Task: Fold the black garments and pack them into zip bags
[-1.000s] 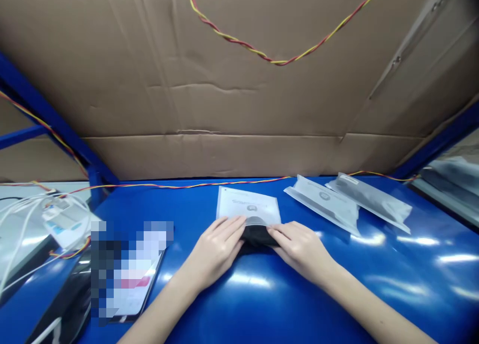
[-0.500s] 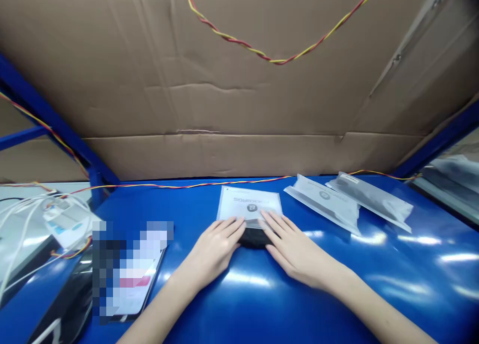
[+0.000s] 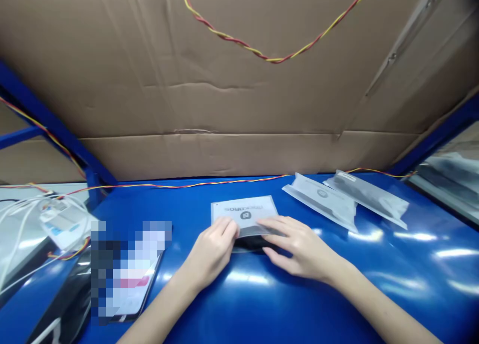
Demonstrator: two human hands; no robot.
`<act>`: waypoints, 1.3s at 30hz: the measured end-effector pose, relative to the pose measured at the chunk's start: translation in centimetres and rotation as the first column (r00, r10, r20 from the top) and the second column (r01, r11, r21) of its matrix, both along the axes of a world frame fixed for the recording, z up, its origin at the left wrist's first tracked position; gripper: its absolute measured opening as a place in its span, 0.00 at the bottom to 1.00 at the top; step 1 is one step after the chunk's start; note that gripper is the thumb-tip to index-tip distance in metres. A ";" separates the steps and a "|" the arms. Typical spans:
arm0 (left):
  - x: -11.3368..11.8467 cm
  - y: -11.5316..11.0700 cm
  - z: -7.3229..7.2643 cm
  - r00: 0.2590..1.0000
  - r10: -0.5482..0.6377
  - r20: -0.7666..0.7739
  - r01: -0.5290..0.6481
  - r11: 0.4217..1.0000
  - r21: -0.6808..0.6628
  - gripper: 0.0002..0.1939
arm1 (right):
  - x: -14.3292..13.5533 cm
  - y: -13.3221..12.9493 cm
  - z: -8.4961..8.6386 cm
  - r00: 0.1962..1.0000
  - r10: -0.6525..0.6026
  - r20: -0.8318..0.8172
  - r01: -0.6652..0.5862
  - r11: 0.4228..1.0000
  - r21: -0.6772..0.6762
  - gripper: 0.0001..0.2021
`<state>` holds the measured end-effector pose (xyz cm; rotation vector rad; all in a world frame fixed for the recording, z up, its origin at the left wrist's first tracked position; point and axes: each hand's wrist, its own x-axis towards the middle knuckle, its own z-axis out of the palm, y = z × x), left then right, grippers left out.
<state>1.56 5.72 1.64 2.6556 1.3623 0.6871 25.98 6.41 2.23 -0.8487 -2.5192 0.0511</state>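
Note:
A frosted plastic bag (image 3: 249, 204) with a grey logo and lettering lies on the blue table, with something black (image 3: 252, 243) at its near end. My left hand (image 3: 215, 246) is closed at the bag's near left edge, its fingers bunched on the plastic. On the bag's right side rests my right hand (image 3: 299, 246), fingers spread and fingertips touching the plastic around the black part. The palms and both thumb tips are partly hidden.
Two similar filled bags, one nearer (image 3: 324, 199) and one farther right (image 3: 368, 196), lie on the blue table (image 3: 187, 204). A partly pixelated phone (image 3: 136, 284) and black packages (image 3: 69, 294) are at left, beside white cables (image 3: 22, 224). Cardboard (image 3: 224, 104) stands behind.
The bag has shifted slightly toward me, and its far edge sits lower. My left fingers have gone from lying flat to bunched on the edge; my right fingers have curled and spread apart.

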 end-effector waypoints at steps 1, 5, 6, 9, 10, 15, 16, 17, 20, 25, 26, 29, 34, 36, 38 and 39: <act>0.0 0.0 -0.1 1.000 0.008 -0.006 -0.008 1.000 -0.023 0.09 | -0.1 -0.1 0.3 1.000 0.003 -0.007 -0.004 0.999 -0.037 0.07; -0.2 0.0 -0.5 1.000 0.000 -0.005 -0.001 0.992 -0.124 0.12 | -0.3 -0.4 1.0 0.996 -0.078 0.053 0.087 0.979 -0.186 0.06; -0.2 0.1 -0.5 1.000 -0.008 0.005 0.008 0.989 -0.145 0.13 | -0.3 -0.4 0.9 0.992 -0.095 0.081 0.110 0.971 -0.213 0.07; -0.2 0.0 -0.5 0.999 -0.028 0.037 0.034 0.982 -0.184 0.14 | -0.2 0.0 0.5 0.988 -0.099 0.117 0.129 0.949 -0.288 0.08; -0.2 0.0 -0.5 0.999 -0.034 0.039 0.041 0.981 -0.191 0.15 | -0.2 0.2 0.3 0.990 -0.095 0.109 0.125 0.941 -0.315 0.07; -0.2 0.0 -0.6 0.999 -0.045 -0.003 0.044 0.980 -0.194 0.17 | -0.2 0.8 -1.1 0.991 -0.126 0.039 0.131 0.918 -0.375 0.09; -0.1 0.0 -0.6 0.999 -0.047 -0.014 0.044 0.981 -0.188 0.17 | -0.2 0.9 -1.4 0.990 -0.140 0.024 0.139 0.919 -0.370 0.10; -0.1 -0.1 -0.7 0.998 -0.051 -0.027 0.045 0.982 -0.181 0.18 | -0.3 1.0 -1.8 0.986 -0.165 0.007 0.156 0.920 -0.361 0.11; 0.2 -0.3 -0.9 0.995 -0.067 -0.068 0.055 0.986 -0.158 0.19 | -0.6 1.0 -3.0 0.961 -0.271 -0.045 0.242 0.913 -0.328 0.12; 0.2 -0.3 -0.7 0.998 -0.023 -0.062 0.019 0.997 -0.075 0.16 | -1.0 0.8 -3.6 0.927 -0.370 -0.064 0.340 0.899 -0.276 0.11; 0.0 -0.2 -0.6 0.998 0.019 -0.063 -0.022 0.998 -0.051 0.17 | -1.0 0.8 -3.3 0.925 -0.377 -0.054 0.352 0.901 -0.254 0.10; -0.8 0.5 -0.4 0.979 0.190 -0.075 -0.194 0.980 -0.041 0.33 | -0.7 0.7 -2.1 0.940 -0.341 0.015 0.339 0.926 -0.164 0.05; -1.5 0.6 0.1 0.939 0.310 -0.146 -0.339 0.904 -0.261 0.40 | -0.3 0.8 -1.1 0.948 -0.283 0.143 0.302 0.944 -0.131 0.14; -1.6 0.2 0.6 0.935 0.309 -0.176 -0.351 0.880 -0.320 0.43 | -0.2 0.9 -1.5 0.939 -0.298 0.172 0.325 0.932 -0.159 0.13; -2.1 -0.2 1.4 0.938 0.299 -0.174 -0.343 0.861 -0.374 0.48 | -0.1 1.1 -2.2 0.919 -0.345 0.192 0.376 0.913 -0.157 0.11; -2.5 -0.3 1.9 0.941 0.297 -0.164 -0.339 0.846 -0.412 0.49 | 0.0 1.2 -2.5 0.905 -0.374 0.202 0.405 0.904 -0.141 0.11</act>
